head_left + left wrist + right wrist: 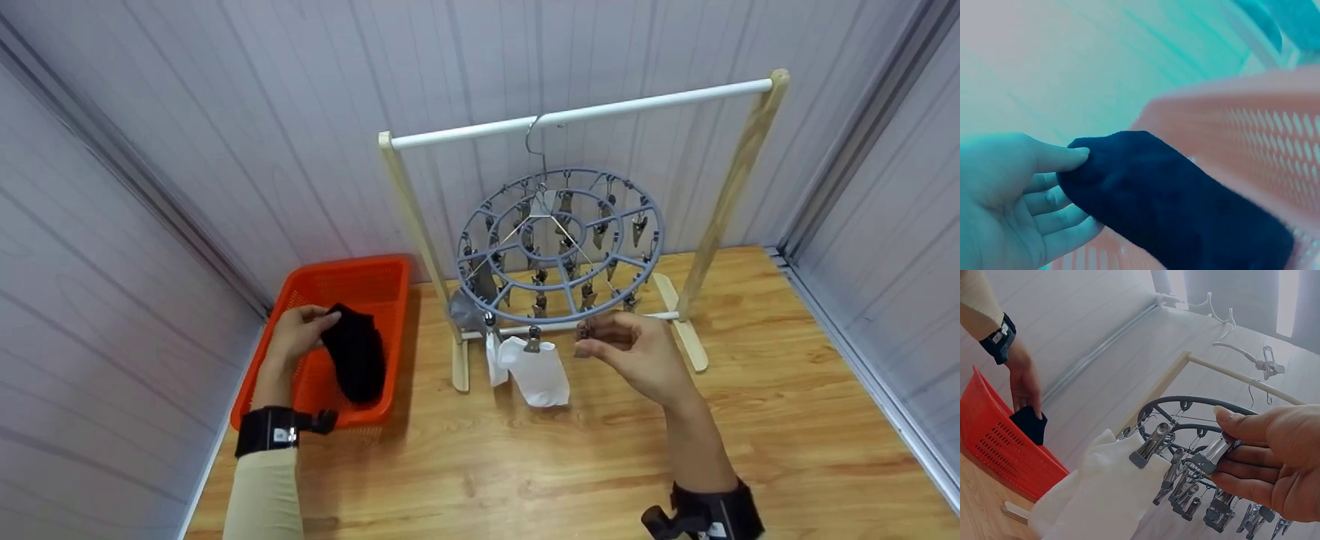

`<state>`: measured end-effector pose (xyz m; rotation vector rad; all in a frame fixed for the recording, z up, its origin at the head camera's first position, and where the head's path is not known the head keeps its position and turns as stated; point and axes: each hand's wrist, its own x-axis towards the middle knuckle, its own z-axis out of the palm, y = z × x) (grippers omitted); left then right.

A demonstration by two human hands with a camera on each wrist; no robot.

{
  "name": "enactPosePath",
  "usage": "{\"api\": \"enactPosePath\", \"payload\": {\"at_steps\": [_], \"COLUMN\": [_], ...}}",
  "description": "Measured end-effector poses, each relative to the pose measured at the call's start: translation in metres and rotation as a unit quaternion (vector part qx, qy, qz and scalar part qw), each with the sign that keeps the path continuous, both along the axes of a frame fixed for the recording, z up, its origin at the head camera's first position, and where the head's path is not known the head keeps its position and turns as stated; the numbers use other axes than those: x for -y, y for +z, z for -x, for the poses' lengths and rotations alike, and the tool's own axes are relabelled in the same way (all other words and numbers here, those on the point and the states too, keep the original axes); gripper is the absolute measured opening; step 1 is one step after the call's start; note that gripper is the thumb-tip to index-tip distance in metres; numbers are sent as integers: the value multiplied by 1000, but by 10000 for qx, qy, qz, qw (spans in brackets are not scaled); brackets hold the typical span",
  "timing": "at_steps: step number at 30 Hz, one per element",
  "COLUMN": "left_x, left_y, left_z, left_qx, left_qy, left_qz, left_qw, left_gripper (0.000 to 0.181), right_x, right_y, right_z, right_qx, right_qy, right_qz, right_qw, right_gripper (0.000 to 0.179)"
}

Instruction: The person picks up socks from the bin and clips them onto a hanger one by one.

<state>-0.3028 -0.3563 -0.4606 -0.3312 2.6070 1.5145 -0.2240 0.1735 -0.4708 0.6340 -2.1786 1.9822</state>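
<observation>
Over the basket my left hand [297,334] pinches a black sock [356,352] by one end between thumb and fingers, and the rest of it hangs down. My right hand [637,349] holds a metal clip [1213,453] at the front rim of the round grey clip hanger [561,283]. In the right wrist view the thumb lies at the clip's upper end, with the fingers behind it; no cloth shows in this clip. Just left of that hand, a white sock [541,375] hangs from another clip [533,339].
The orange-red plastic basket [400,322] stands on the wooden floor, left of the rack. A wooden rack with a white bar [660,101] carries the hanger by its hook. More clips hang round the rings. Something grey [466,311] hangs at the hanger's left side. Panel walls stand close around.
</observation>
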Motion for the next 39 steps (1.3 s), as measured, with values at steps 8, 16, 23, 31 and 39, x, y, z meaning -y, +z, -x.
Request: {"api": "enactPosePath", "payload": {"at_steps": [8,16,23,31,39], "left_x": [-20,-55,-82,-114,-157], "left_y": [27,50,69,83,67], "left_z": [-22,-45,-63,-86,-104], "left_qx": [-780,-2214,-2874,-3037,-3294], "left_qy": [-55,7,-89,-402,-547], "left_qz": [211,996,1021,260,-582], "left_qw": [9967,9701,9523,9516,9408], "left_gripper": [52,31,21,17,10], "right_x": [0,-1,-1,-1,2], "right_y": [1,2,4,4,5], "right_z": [-1,-2,-4,-5,-4], "right_qx": [33,109,277,167,110], "right_qy": [54,219,239,253,81], "right_qz": [78,139,257,364,346], "right_qw": [9999,9996,9990,9989,9993], "right_gripper": [21,22,19,19,21]}}
